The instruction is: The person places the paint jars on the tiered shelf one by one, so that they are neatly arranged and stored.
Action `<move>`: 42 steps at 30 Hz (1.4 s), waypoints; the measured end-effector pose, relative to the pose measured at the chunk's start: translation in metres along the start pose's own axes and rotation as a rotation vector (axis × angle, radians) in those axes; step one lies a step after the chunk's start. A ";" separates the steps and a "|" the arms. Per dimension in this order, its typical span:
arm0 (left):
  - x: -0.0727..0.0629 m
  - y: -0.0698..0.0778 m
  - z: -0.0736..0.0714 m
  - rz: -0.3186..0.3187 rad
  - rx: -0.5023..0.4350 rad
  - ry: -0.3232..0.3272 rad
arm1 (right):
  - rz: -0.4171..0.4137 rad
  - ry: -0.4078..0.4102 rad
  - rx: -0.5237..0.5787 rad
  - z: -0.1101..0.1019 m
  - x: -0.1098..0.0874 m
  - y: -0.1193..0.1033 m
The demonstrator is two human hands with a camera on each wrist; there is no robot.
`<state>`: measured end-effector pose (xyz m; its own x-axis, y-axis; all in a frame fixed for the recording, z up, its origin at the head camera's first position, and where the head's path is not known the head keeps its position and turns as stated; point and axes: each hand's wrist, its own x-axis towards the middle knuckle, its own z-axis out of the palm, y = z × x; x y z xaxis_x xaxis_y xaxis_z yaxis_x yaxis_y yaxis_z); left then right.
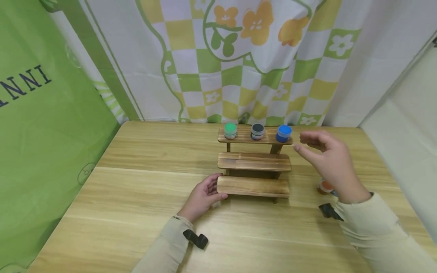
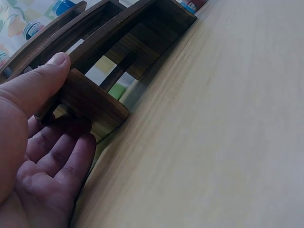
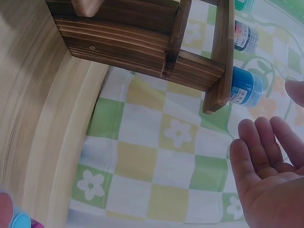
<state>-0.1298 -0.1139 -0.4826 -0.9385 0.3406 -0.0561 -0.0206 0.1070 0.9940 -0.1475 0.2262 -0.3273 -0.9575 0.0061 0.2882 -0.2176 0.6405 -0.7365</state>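
A three-tier wooden display stand (image 1: 254,186) stands on the table. My left hand (image 1: 201,196) holds the left end of its lowest step; in the left wrist view the thumb (image 2: 58,59) lies against the board's edge and the fingers reach around its side. Along the top step sit a green-lidded jar (image 1: 230,131), a black-lidded jar (image 1: 257,131) and a blue jar (image 1: 283,134). Just right of the blue jar, my right hand (image 1: 332,161) hovers with nothing in it. The right wrist view shows its fingers apart from the blue jar (image 3: 247,86).
An orange-topped jar (image 1: 326,185) and a blue item stand on the table (image 1: 136,182), partly hidden behind the right wrist. A checked, flowered curtain (image 1: 211,76) hangs along the table's back edge. Green cloth (image 1: 51,132) covers the left side.
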 end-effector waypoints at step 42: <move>-0.003 0.000 0.000 -0.002 0.019 -0.006 | 0.139 -0.042 -0.089 -0.036 -0.055 0.050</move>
<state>-0.1272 -0.1147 -0.4826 -0.9364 0.3460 -0.0583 -0.0153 0.1257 0.9920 -0.0992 0.2854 -0.3581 -0.9847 0.0688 0.1600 -0.0663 0.7013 -0.7098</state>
